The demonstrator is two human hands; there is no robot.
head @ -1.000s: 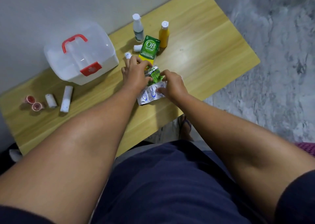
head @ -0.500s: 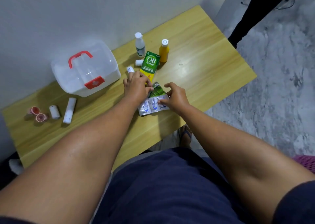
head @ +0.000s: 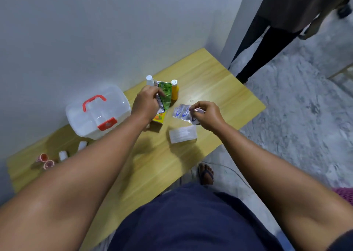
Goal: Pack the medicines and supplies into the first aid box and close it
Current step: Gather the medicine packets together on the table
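I've split the sachets: both hands have lifted off the surface [head: 219,82], my left hand [head: 146,103] pinching the green strip [head: 163,95], my right hand [head: 207,114] pinching the silver blister strip [head: 182,113]. The closed first aid box [head: 97,113] sits left, a white packet [head: 183,134] nearer.

The first aid box [head: 97,113] is see-through white plastic with a red handle and a red clasp. It sits shut on the desk [head: 210,82] by the wall. A green foil packet [head: 163,95] and a silver pill strip [head: 182,113] are lifted up. A white card [head: 182,134] lies flat. An orange bottle [head: 175,90] stands upright. Two white rolls [head: 63,155] and two pink cups [head: 45,161] sit at the left end.
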